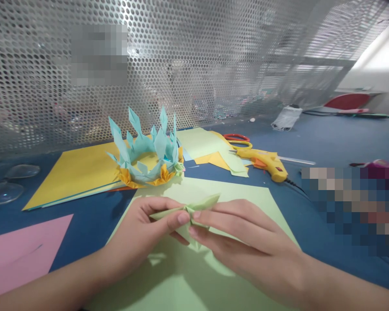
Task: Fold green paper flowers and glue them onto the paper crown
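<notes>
Both hands hold a small folded piece of light green paper [208, 202] above a large light green sheet [194, 285]. My left hand [142, 231] pinches its left side, thumb on top and fingers beneath. My right hand [246, 231] grips it from the right, with fingertips close to the left thumb at the central fold. Pointed flaps stick out to the left and the upper right. Behind the hands stands a light blue paper crown [162, 144] with tall pointed spikes and orange folded pieces [166, 174] around its base.
Yellow paper [74, 168] lies under the crown, pink paper [22, 250] at left beside glasses [6, 192]. Right of the crown are green and orange scraps [213, 159], scissors [238, 142] and a yellow glue gun [267, 162] with its cord. A perforated metal screen [168, 65] rises behind.
</notes>
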